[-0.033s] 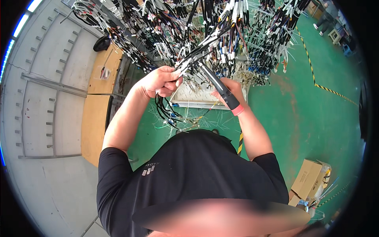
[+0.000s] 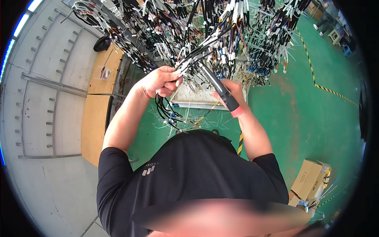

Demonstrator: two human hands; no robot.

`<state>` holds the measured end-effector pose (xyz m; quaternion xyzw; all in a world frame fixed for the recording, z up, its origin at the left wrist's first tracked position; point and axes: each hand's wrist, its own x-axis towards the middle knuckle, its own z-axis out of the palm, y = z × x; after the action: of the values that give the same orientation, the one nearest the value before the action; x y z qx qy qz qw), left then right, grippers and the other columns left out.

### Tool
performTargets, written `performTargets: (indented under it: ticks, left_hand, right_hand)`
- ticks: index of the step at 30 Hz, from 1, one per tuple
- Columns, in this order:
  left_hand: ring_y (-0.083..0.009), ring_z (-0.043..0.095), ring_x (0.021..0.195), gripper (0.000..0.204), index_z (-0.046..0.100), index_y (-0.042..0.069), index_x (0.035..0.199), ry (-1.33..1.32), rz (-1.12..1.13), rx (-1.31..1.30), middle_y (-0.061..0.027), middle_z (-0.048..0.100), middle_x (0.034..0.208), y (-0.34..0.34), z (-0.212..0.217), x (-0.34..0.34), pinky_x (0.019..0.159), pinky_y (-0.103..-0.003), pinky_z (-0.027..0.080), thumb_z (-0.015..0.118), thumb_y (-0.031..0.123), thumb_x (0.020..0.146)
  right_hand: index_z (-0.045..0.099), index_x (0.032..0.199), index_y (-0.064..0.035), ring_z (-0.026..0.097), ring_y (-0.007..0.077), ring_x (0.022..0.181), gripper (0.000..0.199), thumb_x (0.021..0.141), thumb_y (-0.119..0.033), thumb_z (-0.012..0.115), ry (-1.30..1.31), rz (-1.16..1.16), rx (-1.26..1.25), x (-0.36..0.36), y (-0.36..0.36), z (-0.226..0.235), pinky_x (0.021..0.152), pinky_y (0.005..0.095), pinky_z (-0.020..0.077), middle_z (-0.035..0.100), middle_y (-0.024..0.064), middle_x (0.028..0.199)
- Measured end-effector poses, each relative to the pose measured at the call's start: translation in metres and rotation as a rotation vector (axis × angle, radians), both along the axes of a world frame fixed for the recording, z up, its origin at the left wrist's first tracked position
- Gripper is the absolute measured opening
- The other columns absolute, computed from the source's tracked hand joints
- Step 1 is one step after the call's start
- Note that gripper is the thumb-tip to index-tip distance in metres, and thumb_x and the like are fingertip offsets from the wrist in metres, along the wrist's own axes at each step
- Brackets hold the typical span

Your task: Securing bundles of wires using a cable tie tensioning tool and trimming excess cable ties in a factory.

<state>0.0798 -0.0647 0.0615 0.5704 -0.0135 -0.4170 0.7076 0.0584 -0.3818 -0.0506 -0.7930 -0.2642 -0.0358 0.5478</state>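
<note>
My left hand point(image 2: 160, 81) is closed around a bundle of black and white cables point(image 2: 203, 47), a wire harness that runs up and away to the right. Below that fist the cables' loose ends point(image 2: 167, 110) hang in a curve. My right hand point(image 2: 234, 90) grips a long black cable tie gun point(image 2: 219, 87) with a red rear end. Its nose points up and left, meeting the bundle just right of my left hand. Part of my right hand's fingers is hidden behind the gun, and I cannot tell whether a tie is in its nose.
Dense hanging wire harnesses point(image 2: 158, 31) fill the far side above a pale tray point(image 2: 193, 96). Wooden benches point(image 2: 94, 122) stand left beside a white wall. A cardboard box point(image 2: 308, 179) lies at lower right. A person point(image 2: 327, 17) and a stool point(image 2: 334, 36) are at far right.
The cable tie gun in my right hand has tipped very slightly, its red end a little lower. My left hand and the bundle stay in place.
</note>
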Motion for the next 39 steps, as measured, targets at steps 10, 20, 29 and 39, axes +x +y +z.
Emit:
performTargets:
  ticks: [10, 20, 29, 39]
  left_hand:
    - [-0.0029, 0.038, 0.048, 0.031, 0.059, 0.01, 0.097, -0.24, 0.152, 0.145, 0.0071, 0.051, 0.07, -0.014, 0.005, -0.007, 0.043, -0.024, 0.027, 0.086, 0.011, 0.083]
    - [-0.0278, 0.07, 0.086, 0.042, 0.064, -0.001, 0.117, -1.039, 0.171, 1.092, -0.0175, 0.07, 0.094, -0.038, 0.016, -0.034, 0.081, -0.04, 0.055, 0.085, 0.014, 0.084]
    - [-0.0332, 0.074, 0.09, 0.032, 0.069, -0.002, 0.118, -1.317, 0.438, 1.226, -0.0192, 0.075, 0.103, -0.032, -0.034, -0.028, 0.08, -0.041, 0.056, 0.074, 0.021, 0.097]
    - [-0.0131, 0.06, 0.06, 0.033, 0.074, 0.001, 0.094, -0.986, 0.444, 0.981, -0.009, 0.071, 0.071, -0.016, -0.031, -0.023, 0.062, -0.033, 0.051, 0.093, 0.025, 0.08]
  right_hand:
    - [0.066, 0.112, -0.0099, 0.061, 0.0307, 0.108, 0.037, 0.077, -0.016, 0.076, -0.661, -0.22, -0.252, -0.022, 0.019, 0.008, 0.114, 0.0533, 0.0378, 0.058, 0.0076, 0.107]
    - [0.057, 0.13, -0.0049, 0.062, 0.0252, 0.115, 0.046, 0.086, -0.002, 0.072, -0.037, 0.074, 0.304, -0.025, 0.022, -0.024, 0.11, 0.0414, 0.0455, 0.061, 0.0117, 0.132]
    - [0.065, 0.118, -0.0063, 0.053, 0.0283, 0.139, 0.041, 0.081, -0.02, 0.078, 0.277, 0.432, 0.783, 0.016, 0.055, 0.011, 0.117, 0.046, 0.0401, 0.051, 0.0171, 0.152]
    - [0.062, 0.127, -0.0056, 0.059, 0.0211, 0.129, 0.038, 0.09, -0.008, 0.069, 0.36, 0.396, 0.916, -0.005, 0.056, 0.022, 0.115, 0.042, 0.044, 0.059, 0.0091, 0.135]
